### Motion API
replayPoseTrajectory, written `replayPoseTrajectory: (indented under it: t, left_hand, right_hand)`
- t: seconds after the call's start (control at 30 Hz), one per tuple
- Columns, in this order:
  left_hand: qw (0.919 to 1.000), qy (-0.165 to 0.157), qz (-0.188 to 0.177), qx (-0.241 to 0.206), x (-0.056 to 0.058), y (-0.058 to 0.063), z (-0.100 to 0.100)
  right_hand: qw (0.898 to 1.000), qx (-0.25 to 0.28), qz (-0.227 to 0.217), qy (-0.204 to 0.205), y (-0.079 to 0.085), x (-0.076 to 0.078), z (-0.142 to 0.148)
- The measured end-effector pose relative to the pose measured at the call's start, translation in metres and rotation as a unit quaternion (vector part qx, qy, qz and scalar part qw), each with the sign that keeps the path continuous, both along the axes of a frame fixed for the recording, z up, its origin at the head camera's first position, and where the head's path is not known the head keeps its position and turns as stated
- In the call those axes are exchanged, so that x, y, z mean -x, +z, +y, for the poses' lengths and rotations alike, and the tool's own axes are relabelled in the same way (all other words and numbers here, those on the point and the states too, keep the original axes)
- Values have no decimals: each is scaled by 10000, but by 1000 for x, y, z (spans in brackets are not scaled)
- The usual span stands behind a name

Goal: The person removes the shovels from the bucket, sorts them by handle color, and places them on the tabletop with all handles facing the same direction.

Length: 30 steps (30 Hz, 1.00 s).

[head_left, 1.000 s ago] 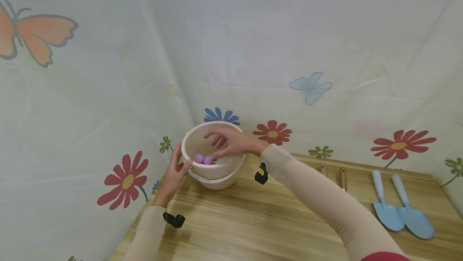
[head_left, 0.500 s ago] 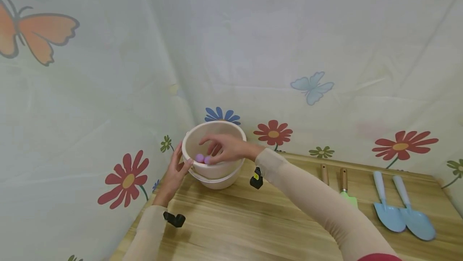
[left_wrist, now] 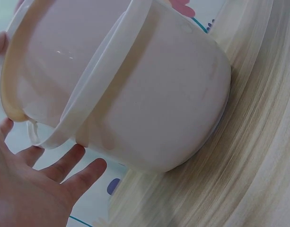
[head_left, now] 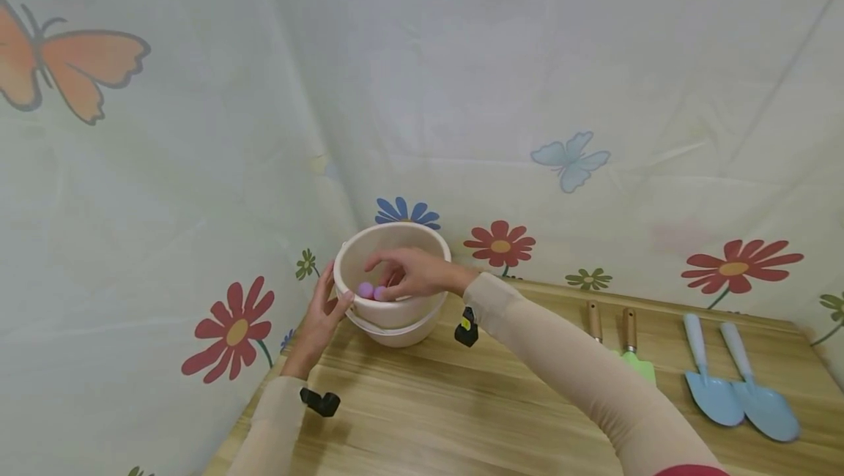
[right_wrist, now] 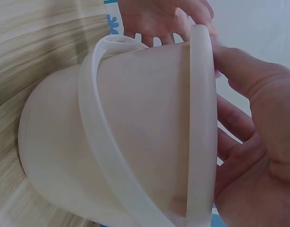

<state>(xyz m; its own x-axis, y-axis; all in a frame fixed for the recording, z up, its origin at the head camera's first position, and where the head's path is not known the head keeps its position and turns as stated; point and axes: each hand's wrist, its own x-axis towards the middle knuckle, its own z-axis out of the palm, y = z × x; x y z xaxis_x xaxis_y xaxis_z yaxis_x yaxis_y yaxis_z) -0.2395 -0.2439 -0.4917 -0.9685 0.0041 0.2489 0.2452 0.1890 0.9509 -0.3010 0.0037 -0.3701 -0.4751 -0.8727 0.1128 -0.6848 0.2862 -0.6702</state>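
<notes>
A cream bucket (head_left: 395, 322) stands on the wooden tabletop, its handle (right_wrist: 102, 137) swung down against its side. My left hand (head_left: 321, 318) is at the bucket's left side. Its thumb rests at the rim, and in the left wrist view the spread fingers (left_wrist: 83, 175) touch the outer wall. My right hand (head_left: 418, 272) reaches over the rim into the bucket, fingers bent loosely downward and thumb apart from the index finger. Two purple balls (head_left: 365, 290) show inside, one right beside that thumb. The bucket's floor and the lower right fingertips are hidden.
To the right lie two blue trowels (head_left: 715, 397) with pale handles, overlapping at their blades. Beside them are a green trowel (head_left: 638, 367) and another wooden handle (head_left: 594, 321), partly behind my right sleeve. A flowered cloth backdrop (head_left: 422, 95) rises close behind the bucket.
My right hand has moved lower and slightly left inside the bucket, its thumb now by a purple ball. The left hand stays at the bucket. More of the green trowel shows.
</notes>
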Motion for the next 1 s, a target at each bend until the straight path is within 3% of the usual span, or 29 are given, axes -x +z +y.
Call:
replayPoseTrajectory:
  t: [0.13,0.37,0.47,0.57,0.77,1.0]
  left_hand:
    - [10000,-19,-85,-20,-1,3,1]
    - [9999,-26,-122,117,-16,25,9]
    - [9999,-32,-88,127,-19,29,11]
    - [9999,-51,-95,22,-16,23,9]
    - [10000,-13,20,-27,-3,0,1]
    - [9999,-25,166,-43,0,-4,0]
  right_hand:
    - [9999,-24,83,-76,0,0,-1]
    - [9989,172,372,-234,4,1,-1]
    - [9971,328,637,-257,6,4,0]
    - [9945,405,926,-264,7,8,0]
    - [9894,565,1248,-489,5,18,2]
    - [9855,516,1168,-1120,7,27,8]
